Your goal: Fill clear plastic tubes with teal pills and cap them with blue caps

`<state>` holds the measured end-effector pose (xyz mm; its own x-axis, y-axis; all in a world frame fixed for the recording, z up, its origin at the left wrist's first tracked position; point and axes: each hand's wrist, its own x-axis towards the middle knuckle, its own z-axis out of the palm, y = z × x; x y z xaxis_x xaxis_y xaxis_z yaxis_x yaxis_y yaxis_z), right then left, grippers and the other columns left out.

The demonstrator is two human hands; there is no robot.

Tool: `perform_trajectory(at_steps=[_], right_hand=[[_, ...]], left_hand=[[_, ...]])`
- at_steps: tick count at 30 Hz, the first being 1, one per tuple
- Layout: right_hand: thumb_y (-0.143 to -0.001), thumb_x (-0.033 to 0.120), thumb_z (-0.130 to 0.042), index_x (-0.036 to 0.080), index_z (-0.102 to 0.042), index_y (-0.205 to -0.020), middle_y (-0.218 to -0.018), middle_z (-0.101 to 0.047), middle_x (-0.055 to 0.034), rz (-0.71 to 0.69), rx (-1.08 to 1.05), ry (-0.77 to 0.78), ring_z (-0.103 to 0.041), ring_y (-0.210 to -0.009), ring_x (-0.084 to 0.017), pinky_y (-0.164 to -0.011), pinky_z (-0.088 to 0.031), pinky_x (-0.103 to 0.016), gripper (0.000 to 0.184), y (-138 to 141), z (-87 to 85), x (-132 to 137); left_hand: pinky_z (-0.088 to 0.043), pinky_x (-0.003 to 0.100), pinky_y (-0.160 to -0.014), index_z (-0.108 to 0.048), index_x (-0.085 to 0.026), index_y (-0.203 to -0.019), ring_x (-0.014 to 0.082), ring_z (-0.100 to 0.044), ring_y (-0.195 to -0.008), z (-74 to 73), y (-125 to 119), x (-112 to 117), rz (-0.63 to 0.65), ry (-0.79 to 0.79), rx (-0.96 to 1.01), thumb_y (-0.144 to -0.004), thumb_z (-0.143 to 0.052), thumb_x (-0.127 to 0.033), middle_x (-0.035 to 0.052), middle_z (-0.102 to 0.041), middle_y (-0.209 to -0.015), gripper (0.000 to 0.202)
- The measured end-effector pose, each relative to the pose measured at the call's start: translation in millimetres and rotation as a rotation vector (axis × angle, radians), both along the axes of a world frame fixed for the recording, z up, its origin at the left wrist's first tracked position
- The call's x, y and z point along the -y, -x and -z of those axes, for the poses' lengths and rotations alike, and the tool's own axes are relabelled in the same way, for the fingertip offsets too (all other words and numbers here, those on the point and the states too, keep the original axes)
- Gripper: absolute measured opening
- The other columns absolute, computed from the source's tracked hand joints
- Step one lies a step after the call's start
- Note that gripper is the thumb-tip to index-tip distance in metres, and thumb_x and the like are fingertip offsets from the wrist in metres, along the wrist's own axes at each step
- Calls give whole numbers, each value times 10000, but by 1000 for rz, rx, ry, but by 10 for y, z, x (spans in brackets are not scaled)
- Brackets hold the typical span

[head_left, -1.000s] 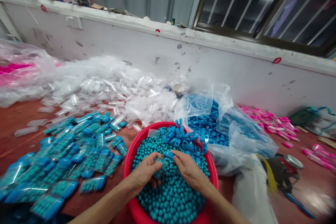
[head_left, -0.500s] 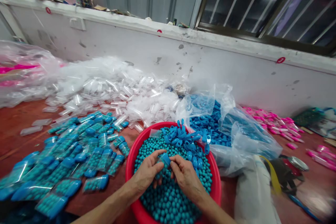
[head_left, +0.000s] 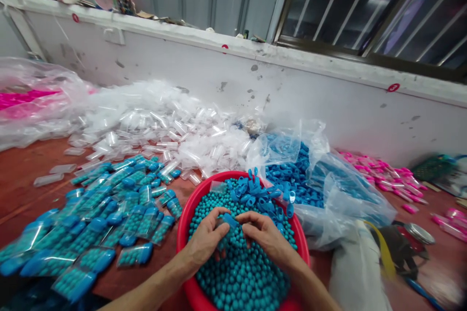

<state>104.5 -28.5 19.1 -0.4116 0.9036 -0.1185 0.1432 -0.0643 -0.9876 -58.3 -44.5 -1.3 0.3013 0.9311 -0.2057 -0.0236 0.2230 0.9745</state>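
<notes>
Left hand (head_left: 205,237) grips a blue-capped clear container (head_left: 229,222) above the beads (head_left: 242,279) inside the red basin (head_left: 183,226). Right hand (head_left: 268,239), fingers bent, is close beside that container; whether it grasps anything cannot be determined. Loose blue caps (head_left: 252,193) lie on the beads toward the basin's far rim. Bead-filled containers (head_left: 76,239) lie left of the basin.

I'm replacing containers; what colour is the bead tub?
The tub is red, clearest in head view.
</notes>
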Motion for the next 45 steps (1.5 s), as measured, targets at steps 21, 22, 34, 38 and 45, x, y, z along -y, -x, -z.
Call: perform_trajectory(at_steps=[21, 22, 34, 38, 45], right_hand=[[-635, 280, -653, 113, -257, -1300, -1170, -473, -167, 48, 510, -566, -506, -1042, -275, -852, -446, -407, 792, 244, 97, 349], [-636, 258, -630, 104, -278, -1278, -1136, -491, -173, 79, 519, -600, -531, -1001, -276, -820, -465, -404, 749, 261, 120, 360], [-634, 251, -639, 121, -278, -1287, -1124, -504, -168, 132, 513, -614, -551, -956, -277, -773, -484, -393, 757, 321, 154, 432], [-695, 260, -636, 178, -33, -1383, -1071, -555, -100, -18, 382, -359, -585, -707, -165, -618, -506, -288, 918, 201, 108, 388], [-840, 228, -464, 174, -495, -1163, -1053, -578, -75, -68, 701, -622, -542, -936, -200, -821, -431, -314, 328, 104, 16, -15]], left_hand=[[-394, 281, -810, -461, -168, -1075, 167, -522, -856, -148, -100, 103, -50, -188, 75, -754, -485, -305, 28, -582, -933, 350], [-402, 272, -779, -469, -170, -1033, 157, -525, -816, -159, -119, 110, -54, -177, 77, -757, -480, -302, 16, -582, -883, 306], [-407, 241, -702, -500, -182, -887, 142, -519, -742, -157, -193, 102, -131, -254, -155, -783, -437, -268, -20, -554, -759, 149], [-426, 224, -614, -466, -194, -1005, 126, -520, -659, -226, 140, 88, -94, -265, -235, -809, -419, -350, -24, -548, -760, 254], [-447, 359, -694, -401, -192, -1221, 243, -598, -770, -238, 1196, -8, -385, -319, -1073, -824, -338, -398, 62, -629, -897, 451]])
